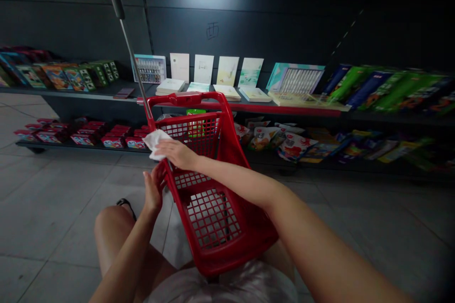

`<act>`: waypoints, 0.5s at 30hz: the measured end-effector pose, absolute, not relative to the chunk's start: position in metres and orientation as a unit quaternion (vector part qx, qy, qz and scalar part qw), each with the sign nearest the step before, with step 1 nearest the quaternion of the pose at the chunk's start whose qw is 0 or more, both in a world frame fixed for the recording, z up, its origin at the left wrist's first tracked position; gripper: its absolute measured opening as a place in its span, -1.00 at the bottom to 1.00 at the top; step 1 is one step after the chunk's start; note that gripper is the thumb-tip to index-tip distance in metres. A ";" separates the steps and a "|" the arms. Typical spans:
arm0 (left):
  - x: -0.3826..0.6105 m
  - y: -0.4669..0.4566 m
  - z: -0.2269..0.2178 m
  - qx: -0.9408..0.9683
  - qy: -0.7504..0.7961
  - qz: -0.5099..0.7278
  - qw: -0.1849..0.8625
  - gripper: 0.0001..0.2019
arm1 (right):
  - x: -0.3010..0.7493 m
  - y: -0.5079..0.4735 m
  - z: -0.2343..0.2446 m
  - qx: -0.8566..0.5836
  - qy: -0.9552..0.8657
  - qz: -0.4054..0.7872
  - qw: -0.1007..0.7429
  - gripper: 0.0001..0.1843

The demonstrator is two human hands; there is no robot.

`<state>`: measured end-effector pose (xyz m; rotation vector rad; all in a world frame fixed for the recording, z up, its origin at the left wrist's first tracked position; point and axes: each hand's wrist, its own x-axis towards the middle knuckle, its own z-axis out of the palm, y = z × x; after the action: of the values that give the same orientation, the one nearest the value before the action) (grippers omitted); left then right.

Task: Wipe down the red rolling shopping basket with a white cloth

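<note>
As I stand by the shelving, I note a person low to the tiled floor (53, 208), with a red basket (261, 227) directly in front. The basket's near end is close to the person's lap; its handle end is toward the shelf unit, and it sits at an angle.

Right hand (179, 154): fingers close together, laid over a white cloth (153, 140) and holding it at the basket's upper left corner, below the handle (185, 98). The thumb is not visible.

Left hand (153, 190): just below the cloth, at the basket's left side, thumb apart from the fingers. The fingertips are obscured; whether they grip the rim, I cannot tell.

A metal pole (133, 57) slants down to the basket's handle corner. Behind, the upper shelf (113, 87) carries upright booklets (227, 72); the lower level bears snack bags (295, 146) and red boxes (113, 138).
</note>
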<state>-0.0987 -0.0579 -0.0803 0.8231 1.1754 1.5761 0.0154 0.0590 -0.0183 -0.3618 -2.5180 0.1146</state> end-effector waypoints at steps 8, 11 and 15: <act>-0.098 -0.061 -0.078 0.310 0.462 0.653 0.514 -0.19 | -0.028 0.091 0.006 -0.248 -0.913 0.081 0.315 -0.55; -0.100 -0.058 -0.078 0.279 0.457 0.669 0.516 -0.18 | 0.017 0.037 -0.019 -0.163 -0.943 0.124 0.261 -0.56; -0.101 -0.056 -0.077 0.284 0.442 0.668 0.527 -0.13 | 0.091 -0.059 -0.044 -0.045 -0.961 0.189 0.195 -0.61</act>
<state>-0.1005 -0.0561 -0.0765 0.6784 1.0555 1.5962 0.0908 -0.0585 -0.0439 -0.1266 -2.6942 0.5309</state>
